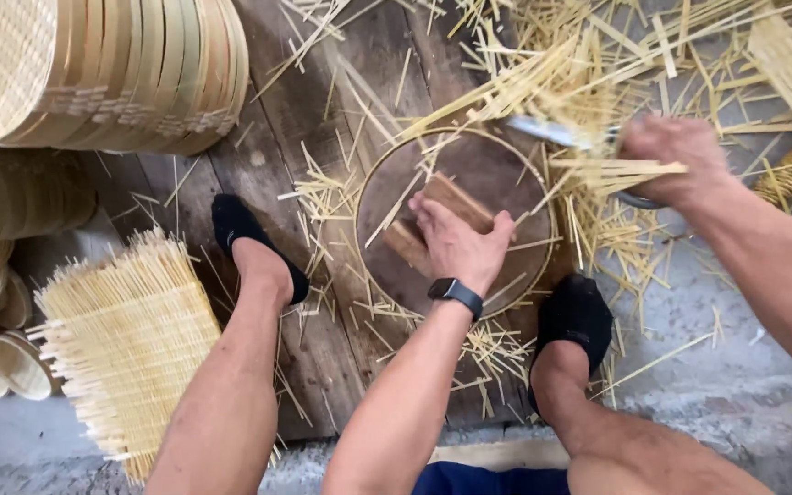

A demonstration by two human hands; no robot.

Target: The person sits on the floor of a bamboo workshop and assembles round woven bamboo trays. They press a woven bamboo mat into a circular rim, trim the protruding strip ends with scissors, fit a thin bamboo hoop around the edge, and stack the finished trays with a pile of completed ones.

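Our left hand [456, 243] clamps wooden block [440, 220] inside round frame [366, 188] | our right hand [676, 160] fisted on knife [547, 133], at 2 o'clock of block | block's long axis 10-to-4 | left nearer

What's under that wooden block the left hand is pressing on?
The wooden block under the left hand rests on a round disc ringed by a bamboo hoop. Whatever lies directly beneath block and hand is covered.

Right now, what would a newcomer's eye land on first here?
Centre frame, the left hand presses a wooden block inside a round hoop. The right hand grips a blade amid scattered bamboo strips. Upper left, stacked woven trays.
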